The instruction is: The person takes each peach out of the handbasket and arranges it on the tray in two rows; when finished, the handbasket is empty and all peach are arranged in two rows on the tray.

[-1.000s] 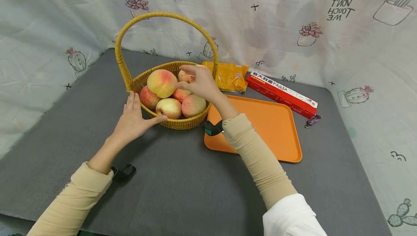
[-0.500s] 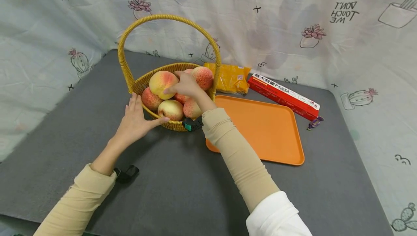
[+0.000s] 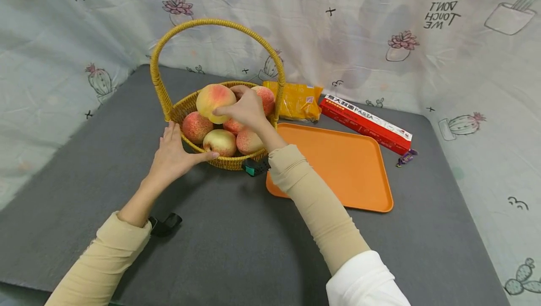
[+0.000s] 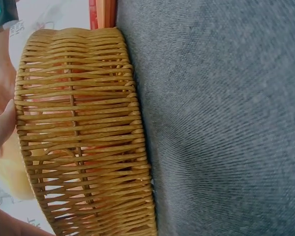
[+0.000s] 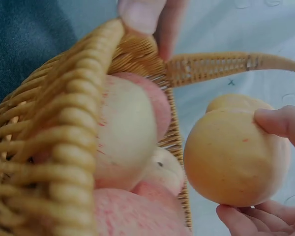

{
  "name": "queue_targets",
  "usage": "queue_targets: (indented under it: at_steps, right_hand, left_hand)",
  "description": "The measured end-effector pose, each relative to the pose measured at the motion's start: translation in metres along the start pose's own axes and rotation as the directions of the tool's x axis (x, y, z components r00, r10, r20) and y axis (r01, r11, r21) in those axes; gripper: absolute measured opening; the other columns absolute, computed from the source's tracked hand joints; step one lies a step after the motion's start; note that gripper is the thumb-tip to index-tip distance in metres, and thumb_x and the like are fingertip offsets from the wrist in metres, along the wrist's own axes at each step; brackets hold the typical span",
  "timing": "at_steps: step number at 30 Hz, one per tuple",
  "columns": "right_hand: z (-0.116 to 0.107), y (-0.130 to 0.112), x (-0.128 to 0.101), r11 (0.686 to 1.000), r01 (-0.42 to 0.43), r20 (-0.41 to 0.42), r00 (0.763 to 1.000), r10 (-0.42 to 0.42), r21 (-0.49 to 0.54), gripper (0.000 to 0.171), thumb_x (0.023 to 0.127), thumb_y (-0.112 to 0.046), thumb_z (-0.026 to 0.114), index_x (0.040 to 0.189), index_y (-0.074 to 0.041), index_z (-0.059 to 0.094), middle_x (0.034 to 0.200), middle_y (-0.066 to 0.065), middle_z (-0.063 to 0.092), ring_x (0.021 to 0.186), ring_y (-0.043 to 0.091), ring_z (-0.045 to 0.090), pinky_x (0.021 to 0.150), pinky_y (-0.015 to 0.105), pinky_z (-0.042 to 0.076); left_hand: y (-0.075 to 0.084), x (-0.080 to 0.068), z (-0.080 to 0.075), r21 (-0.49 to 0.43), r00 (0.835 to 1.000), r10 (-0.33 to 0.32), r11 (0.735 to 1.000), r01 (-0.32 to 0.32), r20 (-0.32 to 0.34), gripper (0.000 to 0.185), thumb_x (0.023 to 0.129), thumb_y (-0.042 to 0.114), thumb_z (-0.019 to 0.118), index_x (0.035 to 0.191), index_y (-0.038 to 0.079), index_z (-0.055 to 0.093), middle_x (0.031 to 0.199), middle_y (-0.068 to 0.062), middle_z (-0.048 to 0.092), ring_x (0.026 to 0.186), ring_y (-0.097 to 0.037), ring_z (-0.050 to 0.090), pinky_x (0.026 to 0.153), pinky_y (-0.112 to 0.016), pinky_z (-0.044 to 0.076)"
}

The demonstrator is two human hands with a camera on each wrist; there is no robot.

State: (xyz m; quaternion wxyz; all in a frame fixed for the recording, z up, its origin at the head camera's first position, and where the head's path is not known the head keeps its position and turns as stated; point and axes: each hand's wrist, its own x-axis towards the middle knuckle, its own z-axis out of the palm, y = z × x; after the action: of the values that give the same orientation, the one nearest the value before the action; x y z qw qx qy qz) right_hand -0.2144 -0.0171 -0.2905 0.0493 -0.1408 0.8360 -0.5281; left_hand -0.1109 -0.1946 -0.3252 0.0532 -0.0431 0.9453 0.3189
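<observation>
Our left hand (image 3: 171,156) rests flat against the near left wall of the wicker basket (image 3: 230,161), fingers straight and thumb stretched along the weave, just as it did a second ago; in the left wrist view one fingertip (image 4: 2,129) touches the woven side (image 4: 83,132). Our right hand (image 3: 244,109) curls its fingers round the top peach (image 3: 214,102) and holds it just above the pile, under the basket's arched handle (image 3: 211,23). A second ago this hand was at the far right of the pile, on another fruit; half a second ago its fingers had only just reached this peach, which then sat a little lower among the others. In the right wrist view the peach (image 5: 236,155) hangs apart from the rim (image 5: 88,64), with our fingertips (image 5: 280,123) on its side. Other peaches (image 3: 220,141) fill the basket. Right of the basket an orange tray (image 3: 338,165) lies on the grey mat (image 3: 236,240). Behind the tray lie a yellow packet (image 3: 297,100) and, further right, a red pasta box (image 3: 365,123).
</observation>
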Motion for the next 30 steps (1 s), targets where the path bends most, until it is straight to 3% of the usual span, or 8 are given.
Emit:
queue_targets:
  at_steps: [7,14,20,30]
  right_hand:
    - [-0.014,-0.001,-0.011,0.979,0.045,0.021,0.999,-0.050,0.200,0.066,0.072,-0.011,0.085,0.131,-0.002,0.056,0.124,0.009,0.061,0.110,0.018,0.060,0.086,0.022,0.051]
    - [-0.028,-0.001,-0.030,0.971,0.114,-0.009,0.993,-0.115,0.210,0.067,0.068,-0.003,0.087,0.128,0.002,0.058,0.125,0.012,0.060,0.113,0.018,0.060,0.093,0.017,0.046]
    - [-0.044,0.004,-0.047,0.940,0.176,-0.034,0.984,-0.174,0.291,0.063,0.068,0.005,0.084,0.126,0.004,0.058,0.124,0.016,0.061,0.111,0.022,0.062,0.094,0.024,0.049]
    - [-0.078,0.017,-0.068,0.932,0.132,-0.093,0.990,-0.106,0.337,0.064,0.070,0.011,0.081,0.129,0.007,0.056,0.126,0.020,0.061,0.113,0.025,0.061,0.096,0.035,0.050]
  left_hand:
    - [0.003,0.000,-0.003,0.019,1.000,-0.012,1.000,0.013,-0.016,0.130,0.075,0.062,0.074,0.149,-0.013,-0.001,0.156,-0.033,-0.007,0.141,-0.053,-0.001,0.109,-0.068,0.010]
    - [0.004,0.001,-0.004,0.026,0.999,-0.017,1.000,0.018,-0.028,0.130,0.073,0.063,0.075,0.150,-0.013,0.002,0.156,-0.033,-0.003,0.140,-0.056,0.003,0.107,-0.071,0.013]
    - [0.004,0.000,-0.003,0.026,1.000,-0.011,1.000,0.012,-0.025,0.130,0.074,0.065,0.073,0.150,-0.012,0.001,0.156,-0.033,-0.005,0.139,-0.058,0.002,0.107,-0.071,0.012]
    - [-0.005,-0.001,0.003,0.074,0.998,0.070,0.995,-0.070,0.000,0.127,0.080,0.068,0.064,0.148,-0.015,-0.006,0.154,-0.033,-0.014,0.141,-0.053,-0.005,0.112,-0.065,0.007]
